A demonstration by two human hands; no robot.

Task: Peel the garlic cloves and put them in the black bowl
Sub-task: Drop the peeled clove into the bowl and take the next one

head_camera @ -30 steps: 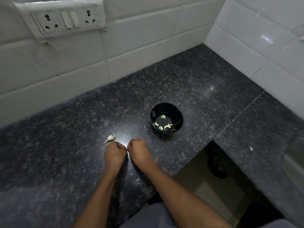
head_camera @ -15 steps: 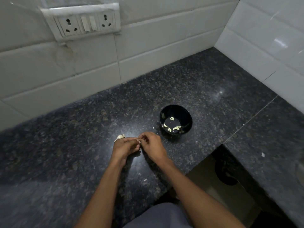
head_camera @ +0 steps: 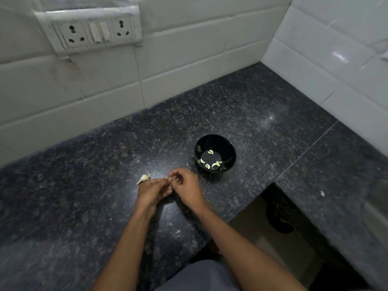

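A small black bowl (head_camera: 226, 145) stands on the dark granite counter and holds several peeled garlic cloves (head_camera: 210, 162). Just left of it my two hands meet above the counter. My left hand (head_camera: 152, 191) and my right hand (head_camera: 184, 186) pinch a small garlic clove (head_camera: 169, 180) between their fingertips; most of it is hidden by the fingers. A pale piece of unpeeled garlic (head_camera: 144, 178) lies on the counter, touching the far side of my left hand.
White tiled walls close the counter at the back and right, with a socket panel (head_camera: 92, 31) on the back wall. The counter edge (head_camera: 220, 223) drops to the floor at the lower right. Tiny skin flakes (head_camera: 178, 231) lie near my forearms.
My hands have lifted off the counter and come together, fingertips now working a clove. The view has shifted, so the bowl and garlic sit further right in frame.
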